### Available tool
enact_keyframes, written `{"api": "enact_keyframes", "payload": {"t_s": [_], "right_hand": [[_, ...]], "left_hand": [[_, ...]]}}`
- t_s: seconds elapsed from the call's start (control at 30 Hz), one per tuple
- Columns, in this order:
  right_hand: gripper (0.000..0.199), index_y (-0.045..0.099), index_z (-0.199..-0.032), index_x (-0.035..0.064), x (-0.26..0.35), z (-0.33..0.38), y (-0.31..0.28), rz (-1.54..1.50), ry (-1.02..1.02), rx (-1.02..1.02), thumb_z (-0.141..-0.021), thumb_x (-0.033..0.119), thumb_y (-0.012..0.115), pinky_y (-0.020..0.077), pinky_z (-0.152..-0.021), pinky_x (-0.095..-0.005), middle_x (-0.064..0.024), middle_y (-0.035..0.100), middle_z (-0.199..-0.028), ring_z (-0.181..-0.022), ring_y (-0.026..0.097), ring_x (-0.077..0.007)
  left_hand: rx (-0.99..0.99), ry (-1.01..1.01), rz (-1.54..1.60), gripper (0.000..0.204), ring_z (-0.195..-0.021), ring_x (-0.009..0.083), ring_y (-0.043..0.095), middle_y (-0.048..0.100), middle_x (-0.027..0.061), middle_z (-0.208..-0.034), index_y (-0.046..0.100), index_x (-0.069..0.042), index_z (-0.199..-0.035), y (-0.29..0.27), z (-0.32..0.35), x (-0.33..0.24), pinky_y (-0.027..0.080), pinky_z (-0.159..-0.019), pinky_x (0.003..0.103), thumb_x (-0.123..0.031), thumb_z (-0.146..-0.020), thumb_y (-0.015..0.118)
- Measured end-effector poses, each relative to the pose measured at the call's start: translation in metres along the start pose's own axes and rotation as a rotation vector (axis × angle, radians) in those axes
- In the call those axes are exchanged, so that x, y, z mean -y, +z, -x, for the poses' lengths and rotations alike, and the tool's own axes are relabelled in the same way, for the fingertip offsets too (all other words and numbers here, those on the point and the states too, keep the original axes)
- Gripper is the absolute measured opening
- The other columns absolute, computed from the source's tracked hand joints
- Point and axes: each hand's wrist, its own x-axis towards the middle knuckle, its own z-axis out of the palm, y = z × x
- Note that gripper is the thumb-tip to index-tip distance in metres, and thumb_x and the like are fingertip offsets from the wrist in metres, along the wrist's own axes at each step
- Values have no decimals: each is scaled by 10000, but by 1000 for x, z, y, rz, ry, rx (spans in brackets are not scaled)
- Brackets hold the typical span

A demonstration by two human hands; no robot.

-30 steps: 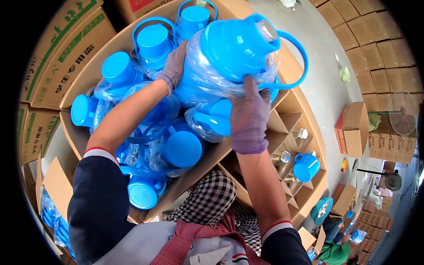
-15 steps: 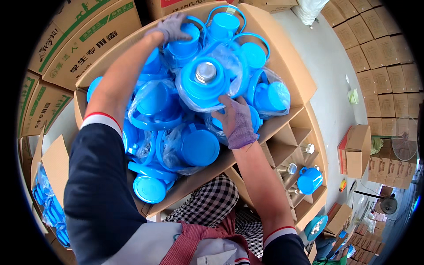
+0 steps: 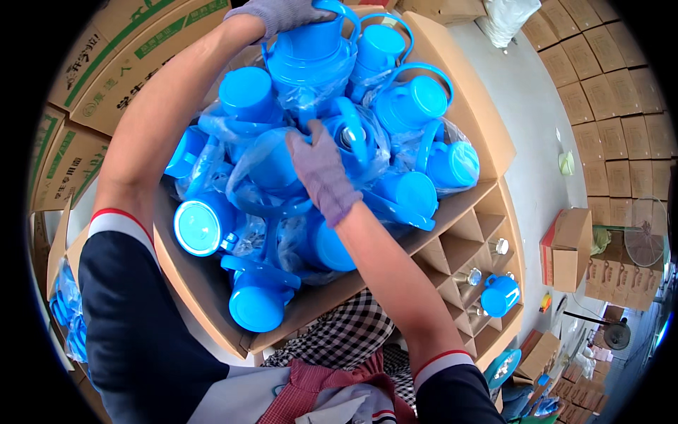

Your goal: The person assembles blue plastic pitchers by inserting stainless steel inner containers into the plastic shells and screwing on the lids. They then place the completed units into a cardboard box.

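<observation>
My left hand (image 3: pixel 286 15), in a grey knit glove, grips the top of a blue vacuum flask (image 3: pixel 312 53) raised above the others at the far side of a cardboard carton. Clear plastic (image 3: pixel 305 95) hangs round this flask's lower part. My right hand (image 3: pixel 323 169), gloved too, reaches in below it, fingers bent on the thin plastic; its fingertips are partly hidden. Beside the right hand lies a blue flask with a metal stopper (image 3: pixel 347 136), tilted under its handle. Several more bagged blue flasks with cup lids, such as a blue flask (image 3: pixel 413 102), fill the carton.
Right of the carton stands a divided box (image 3: pixel 441 254) holding metal-topped bottles and a blue cup (image 3: pixel 500 295). Printed cartons (image 3: pixel 134 71) stand at the left. Stacked brown boxes (image 3: pixel 618 127) line the far right, with a small open carton (image 3: pixel 568 247) on the floor.
My left hand has lifted a blue flask up and closer. My right hand has moved left, off the metal-stoppered flask's near edge, which now leans over. The view has shifted slightly.
</observation>
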Motion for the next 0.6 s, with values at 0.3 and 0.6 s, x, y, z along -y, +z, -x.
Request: {"api": "enact_keyframes", "payload": {"t_s": [0.3, 0.6], "right_hand": [[501, 627, -1043, 15, 7, -59, -15, 417, -398, -326, -761, 418, 723, 518, -796, -411, -137, 684, -945, -868, 666, -284], [138, 682, -949, 23, 124, 163, -156, 725, -1030, -578, -844, 92, 625, 498, -688, -302, -67, 660, -870, -784, 615, -146]], "left_hand": [[-278, 218, 112, 523, -938, 335, 631, 648, 204, -967, 666, -19, -954, -124, 52, -35, 500, -839, 406, -505, -763, 662], [79, 421, 781, 663, -1073, 277, 564, 563, 188, -1181, 514, -23, -1218, -208, 81, -60, 479, -886, 364, -493, -784, 688]]}}
